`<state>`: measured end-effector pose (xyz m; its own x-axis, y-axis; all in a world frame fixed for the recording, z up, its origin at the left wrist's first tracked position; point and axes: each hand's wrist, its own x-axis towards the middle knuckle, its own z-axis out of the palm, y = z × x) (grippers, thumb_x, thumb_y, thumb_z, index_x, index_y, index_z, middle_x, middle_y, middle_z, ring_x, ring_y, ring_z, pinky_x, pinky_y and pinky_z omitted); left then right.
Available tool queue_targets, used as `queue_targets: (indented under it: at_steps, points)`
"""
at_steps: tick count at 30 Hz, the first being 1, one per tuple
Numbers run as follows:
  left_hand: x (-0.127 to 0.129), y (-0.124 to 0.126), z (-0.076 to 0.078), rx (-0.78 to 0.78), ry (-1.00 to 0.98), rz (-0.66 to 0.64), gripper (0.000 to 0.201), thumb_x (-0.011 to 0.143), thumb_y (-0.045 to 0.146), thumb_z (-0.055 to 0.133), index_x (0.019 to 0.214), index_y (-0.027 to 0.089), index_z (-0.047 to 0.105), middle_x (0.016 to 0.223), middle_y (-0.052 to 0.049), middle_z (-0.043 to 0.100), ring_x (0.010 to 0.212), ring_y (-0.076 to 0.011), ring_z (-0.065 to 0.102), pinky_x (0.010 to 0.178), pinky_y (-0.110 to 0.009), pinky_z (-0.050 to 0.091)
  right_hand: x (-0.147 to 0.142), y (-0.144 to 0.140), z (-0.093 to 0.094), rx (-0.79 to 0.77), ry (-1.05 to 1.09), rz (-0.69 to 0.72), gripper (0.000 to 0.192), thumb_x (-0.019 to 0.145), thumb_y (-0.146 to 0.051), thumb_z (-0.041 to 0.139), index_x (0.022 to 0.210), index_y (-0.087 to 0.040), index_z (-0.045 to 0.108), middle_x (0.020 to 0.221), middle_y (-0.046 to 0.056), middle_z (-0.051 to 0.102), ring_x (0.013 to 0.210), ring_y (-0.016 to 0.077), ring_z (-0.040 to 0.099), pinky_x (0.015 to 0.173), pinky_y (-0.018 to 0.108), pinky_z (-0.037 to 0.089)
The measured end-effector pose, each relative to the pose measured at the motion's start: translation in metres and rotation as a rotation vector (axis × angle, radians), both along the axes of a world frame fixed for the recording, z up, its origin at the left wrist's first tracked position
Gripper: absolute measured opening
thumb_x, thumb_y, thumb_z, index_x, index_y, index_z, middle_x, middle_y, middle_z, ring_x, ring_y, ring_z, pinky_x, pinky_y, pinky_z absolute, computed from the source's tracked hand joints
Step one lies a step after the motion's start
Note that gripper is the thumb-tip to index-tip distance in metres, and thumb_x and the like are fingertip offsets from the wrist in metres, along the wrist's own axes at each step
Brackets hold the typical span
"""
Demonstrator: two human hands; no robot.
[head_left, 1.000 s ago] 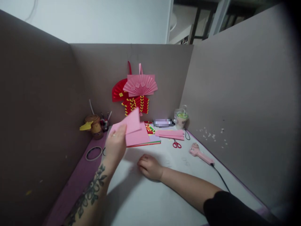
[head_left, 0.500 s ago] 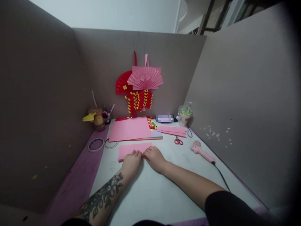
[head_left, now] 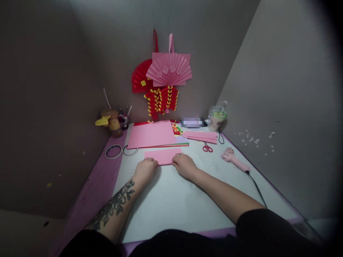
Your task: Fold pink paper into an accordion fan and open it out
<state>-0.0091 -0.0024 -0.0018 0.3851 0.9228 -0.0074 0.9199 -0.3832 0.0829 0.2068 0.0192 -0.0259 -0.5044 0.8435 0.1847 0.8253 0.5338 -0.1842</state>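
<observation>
Tape rolls (head_left: 113,151) lie at far left on the purple mat edge, just beside the stack of pink sheets (head_left: 152,134). Left hand (head_left: 145,169) sits curled, fingers pressed together, knuckles up, tips on the near-left edge of the folded pink paper (head_left: 163,156); it grips nothing, just presses down. That folded pink paper lies flat on the white table (head_left: 171,203), between both hands and just in front of the stack. Right hand (head_left: 184,165) is also curled, fingers together, pressing the paper's near-right corner (thumb hidden, can't tell whether it pinches the edge).

For a clean crease, judging from this pose: keep both hands flat on the fold, edges lined up, and run pressure outward from the middle so the layers don't skew.

Further right: red scissors (head_left: 208,147), then the pink glue gun (head_left: 234,160), well apart from the hands.
</observation>
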Motion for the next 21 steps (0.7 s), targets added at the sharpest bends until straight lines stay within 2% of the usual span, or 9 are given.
queue_targets:
  at_steps: [3,6,13,17,21]
  points:
    - [-0.013,0.004,0.002,-0.029,0.021,0.015,0.022,0.088,0.021,0.044,0.085,0.017,0.065,0.086,-0.010,0.063,0.084,-0.0208,0.059,0.071,-0.030,0.041,0.002,0.000,0.002,-0.063,0.021,-0.032,0.014,0.087,-0.018,0.050,0.084,-0.018,0.063,0.086,0.007,0.062,0.086,0.0191,0.052,0.076,0.028,0.035]
    - [-0.026,0.008,0.006,-0.061,-0.001,-0.035,0.019,0.085,0.015,0.044,0.083,0.016,0.063,0.085,-0.009,0.063,0.081,-0.0190,0.059,0.071,-0.028,0.040,0.004,0.003,0.004,-0.111,0.036,-0.019,0.012,0.085,-0.016,0.051,0.084,-0.017,0.062,0.087,0.007,0.062,0.085,0.0185,0.052,0.074,0.027,0.035]
    - [-0.042,0.015,0.009,-0.145,-0.141,-0.134,0.023,0.080,0.009,0.041,0.087,0.016,0.061,0.090,-0.007,0.063,0.084,-0.0180,0.058,0.072,-0.026,0.039,0.028,0.017,0.008,-0.238,0.130,0.128,0.016,0.077,-0.004,0.050,0.082,-0.015,0.060,0.083,0.004,0.059,0.077,0.0145,0.050,0.070,0.023,0.035]
    - [-0.037,0.011,0.007,-0.074,-0.064,-0.137,0.021,0.083,0.014,0.041,0.091,0.015,0.061,0.093,-0.010,0.062,0.089,-0.0211,0.056,0.077,-0.030,0.040,0.037,0.019,0.009,-0.254,0.151,0.129,0.015,0.075,-0.004,0.050,0.079,-0.015,0.060,0.080,0.003,0.058,0.075,0.0138,0.050,0.069,0.023,0.036]
    - [-0.016,0.005,0.004,0.022,-0.018,-0.160,0.019,0.086,0.021,0.043,0.093,0.014,0.059,0.094,-0.011,0.060,0.090,-0.0229,0.054,0.080,-0.034,0.040,0.028,0.015,0.007,-0.199,0.131,0.110,0.010,0.077,-0.008,0.051,0.076,-0.016,0.059,0.078,0.003,0.058,0.074,0.0138,0.050,0.069,0.023,0.036]
